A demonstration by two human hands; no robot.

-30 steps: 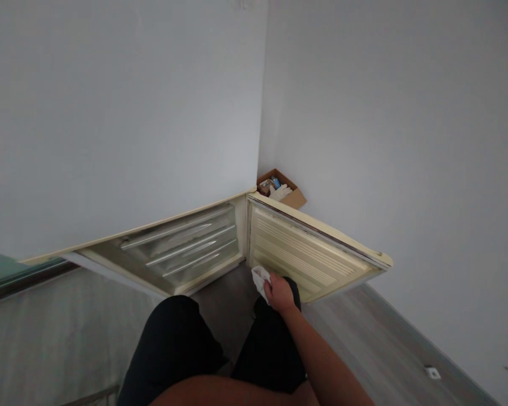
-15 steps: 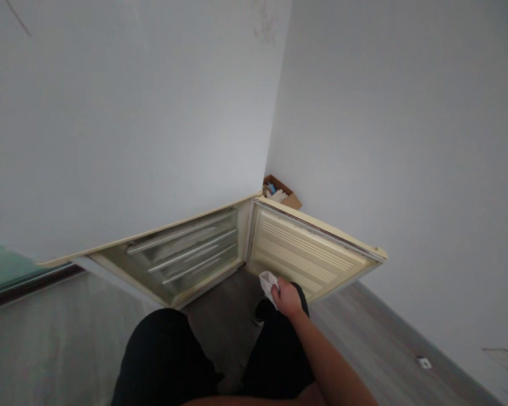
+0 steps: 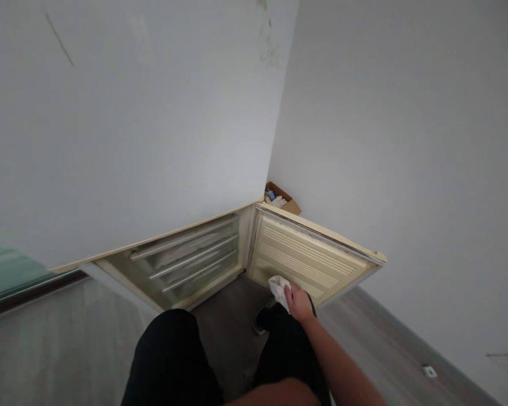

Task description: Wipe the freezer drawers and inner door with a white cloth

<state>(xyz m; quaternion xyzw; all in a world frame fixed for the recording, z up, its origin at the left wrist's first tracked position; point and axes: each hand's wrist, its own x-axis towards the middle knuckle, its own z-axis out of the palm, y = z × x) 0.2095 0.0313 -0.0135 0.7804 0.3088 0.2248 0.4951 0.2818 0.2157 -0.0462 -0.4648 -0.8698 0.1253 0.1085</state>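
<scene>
1. The right hand [image 3: 299, 300] is closed around one white cloth [image 3: 279, 287], held against the lower edge of the open door [image 3: 308, 262]; the left hand is out of view.
2. One cream door, ribbed on its inner face, stands swung out to the right of the freezer [image 3: 186, 259].
3. Three clear drawers show inside the freezer, left of the door.
4. One cardboard box [image 3: 284, 200] sits behind the door, in the corner.
5. Two dark-clothed knees are below the door.
6. The floor [image 3: 380, 344] is grey wood-look plank; two plain white walls meet above the door.
</scene>
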